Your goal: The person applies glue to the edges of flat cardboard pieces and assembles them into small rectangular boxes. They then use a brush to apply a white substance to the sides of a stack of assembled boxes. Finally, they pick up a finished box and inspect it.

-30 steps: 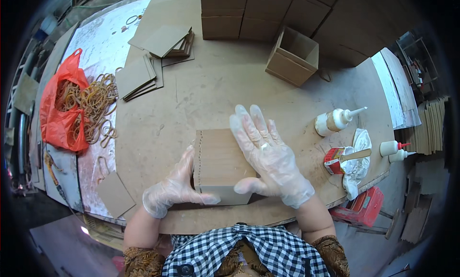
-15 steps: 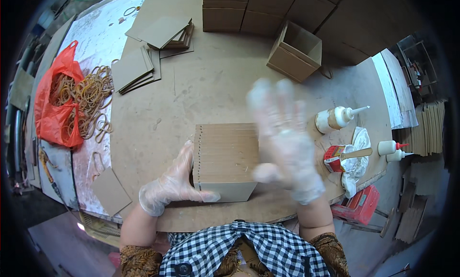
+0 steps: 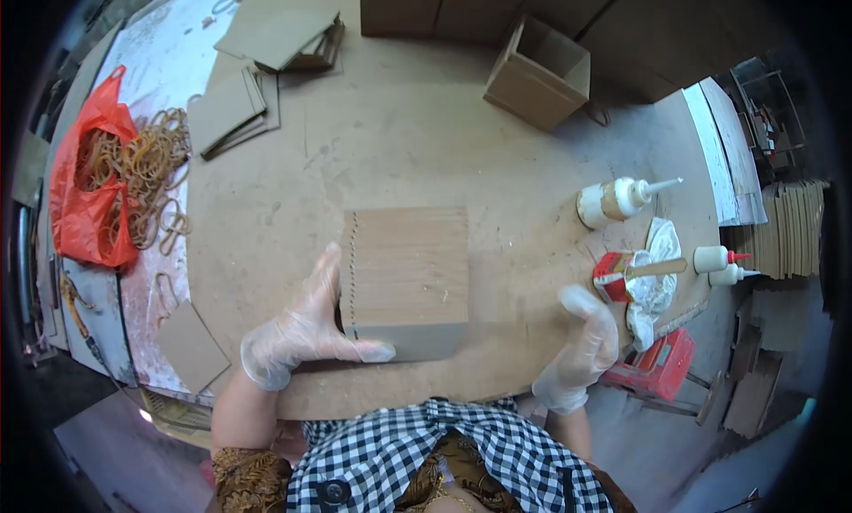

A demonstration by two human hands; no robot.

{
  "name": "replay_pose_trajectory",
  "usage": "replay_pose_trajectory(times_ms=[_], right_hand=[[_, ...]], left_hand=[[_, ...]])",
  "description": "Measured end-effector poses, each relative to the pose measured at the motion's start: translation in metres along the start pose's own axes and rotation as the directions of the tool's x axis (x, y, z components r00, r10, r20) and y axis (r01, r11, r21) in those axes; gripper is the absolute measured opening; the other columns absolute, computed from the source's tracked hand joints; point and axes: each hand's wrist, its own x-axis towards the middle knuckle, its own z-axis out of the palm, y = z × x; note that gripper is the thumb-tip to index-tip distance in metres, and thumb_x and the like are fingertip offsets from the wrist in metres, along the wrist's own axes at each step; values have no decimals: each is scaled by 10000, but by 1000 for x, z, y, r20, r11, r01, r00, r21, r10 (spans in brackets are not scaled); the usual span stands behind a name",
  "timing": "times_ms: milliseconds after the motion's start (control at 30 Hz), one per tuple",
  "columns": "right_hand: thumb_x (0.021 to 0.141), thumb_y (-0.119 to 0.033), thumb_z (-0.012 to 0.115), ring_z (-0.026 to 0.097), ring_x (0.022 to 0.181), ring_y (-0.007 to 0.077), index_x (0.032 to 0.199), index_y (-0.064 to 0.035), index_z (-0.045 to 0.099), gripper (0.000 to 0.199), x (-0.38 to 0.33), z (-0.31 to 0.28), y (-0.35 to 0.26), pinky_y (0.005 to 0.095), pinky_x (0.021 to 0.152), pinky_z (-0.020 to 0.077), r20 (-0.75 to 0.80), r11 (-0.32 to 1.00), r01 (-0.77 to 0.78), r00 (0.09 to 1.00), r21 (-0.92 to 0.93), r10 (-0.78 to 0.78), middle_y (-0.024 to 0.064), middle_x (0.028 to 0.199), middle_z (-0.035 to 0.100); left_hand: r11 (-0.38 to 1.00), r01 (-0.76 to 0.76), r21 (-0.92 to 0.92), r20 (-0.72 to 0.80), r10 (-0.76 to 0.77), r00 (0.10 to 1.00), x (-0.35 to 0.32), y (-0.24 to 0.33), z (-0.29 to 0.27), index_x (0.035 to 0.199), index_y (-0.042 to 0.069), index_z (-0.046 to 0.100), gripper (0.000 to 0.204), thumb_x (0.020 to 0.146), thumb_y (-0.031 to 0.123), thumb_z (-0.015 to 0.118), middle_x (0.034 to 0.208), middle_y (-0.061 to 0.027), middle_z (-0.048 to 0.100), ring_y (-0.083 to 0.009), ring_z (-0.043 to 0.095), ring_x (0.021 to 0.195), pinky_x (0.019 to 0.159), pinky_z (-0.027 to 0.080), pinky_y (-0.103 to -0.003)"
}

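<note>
A block of brown boards (image 3: 408, 264), packed tightly edge to edge, stands on the table in front of me. A row of small dark marks runs along its left side. My left hand (image 3: 306, 322), in a clear plastic glove, grips the block at its near left corner, with the thumb along the front face and the fingers along the left side. My right hand (image 3: 581, 349), gloved the same way, is off the block to the right, near the table's front edge. Its fingers are stretched and partly bent, with nothing visible in them. A red packet (image 3: 611, 276) is just beyond it.
A flat wooden stick (image 3: 657, 268) and white crumpled plastic (image 3: 655, 287) lie by the packet, near a glue bottle (image 3: 603, 204). An open box (image 3: 539, 74) stands at the back. Loose boards (image 3: 232, 114) and a red bag (image 3: 89, 180) of rubber bands (image 3: 146, 171) are left.
My right hand has moved from beside the block's right side down and right, toward the table's front edge. My left hand stays on the block. The whole view has shifted slightly.
</note>
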Motion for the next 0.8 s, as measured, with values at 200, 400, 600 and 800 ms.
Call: replay_pose_trajectory(times_ms=[200, 400, 600, 800], right_hand=[[878, -49, 675, 543, 1149, 245, 1347, 56, 444, 534, -37, -28, 40, 372, 1029, 399, -351, 946, -317, 895, -70, 274, 133, 1190, 582], [871, -8, 672, 446, 1271, 234, 1479, 35, 258, 736, 18, -16, 20, 368, 1088, 329, -114, 981, -155, 979, 113, 168, 136, 1365, 462], [829, 26, 714, 450, 1259, 234, 1498, 8, 251, 813, 25, -14, 31, 378, 1093, 338, -217, 940, -264, 926, 217, 310, 142, 1404, 434], [805, 62, 721, 511, 1171, 207, 1510, -35, 195, 885, 68, -14, 45, 316, 969, 443, -48, 923, -194, 974, 331, 222, 112, 1337, 472]], left_hand=[[997, 12, -82, -28, -14, 1000, 3, 2, 2, 1470, -22, 269, 1235, 531, 430, 931, 1425, -225, 370, -360, 336, 1370, 1138, 283, -443], [994, -10, -112, -35, 7, 999, 2, -3, 3, 1463, -20, 282, 1229, 527, 444, 928, 1424, -232, 366, -369, 334, 1371, 1138, 280, -451], [999, -20, -26, -27, 19, 999, 0, -4, 0, 1469, -30, 265, 1236, 541, 462, 918, 1436, -255, 333, -387, 318, 1378, 1147, 267, -446], [934, 179, -310, -37, -200, 979, -3, 17, 4, 1471, -25, 279, 1174, 546, 274, 937, 1401, -213, 423, -305, 388, 1342, 1139, 287, -407]])
